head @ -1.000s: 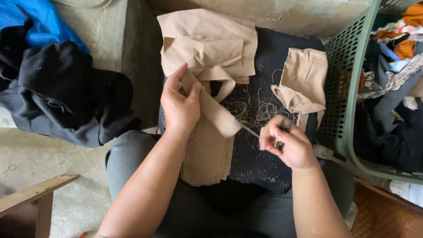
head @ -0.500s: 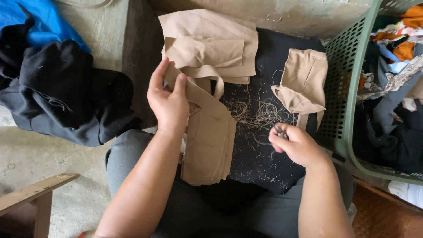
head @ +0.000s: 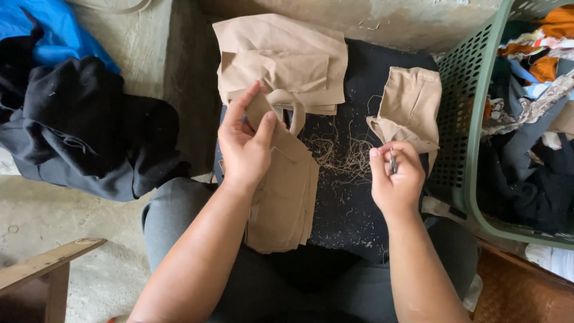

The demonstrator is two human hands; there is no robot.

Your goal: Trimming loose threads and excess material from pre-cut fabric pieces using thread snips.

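My left hand (head: pixel 245 143) grips the upper edge of a folded tan cloth piece (head: pixel 284 197) that hangs down over my lap. My right hand (head: pixel 396 178) is closed around a small metal tool (head: pixel 393 161), a thread snip or similar, held upright to the right of the cloth. Between the hands lies a tangle of loose tan threads (head: pixel 341 158) on a dark cloth-covered surface (head: pixel 359 209). A stack of tan cloth pieces (head: pixel 281 63) lies beyond my left hand. Another tan piece (head: pixel 409 104) lies beyond my right hand.
A green plastic laundry basket (head: pixel 472 119) full of mixed clothes stands at the right. Black garments (head: pixel 84 125) and a blue one (head: pixel 42 30) are piled on the concrete floor at the left. A wooden edge (head: pixel 42 263) shows at the lower left.
My left hand has lifted and turned the tan piece, drawing it up and left. My right hand has pulled away from the cloth and now holds the tool upright.
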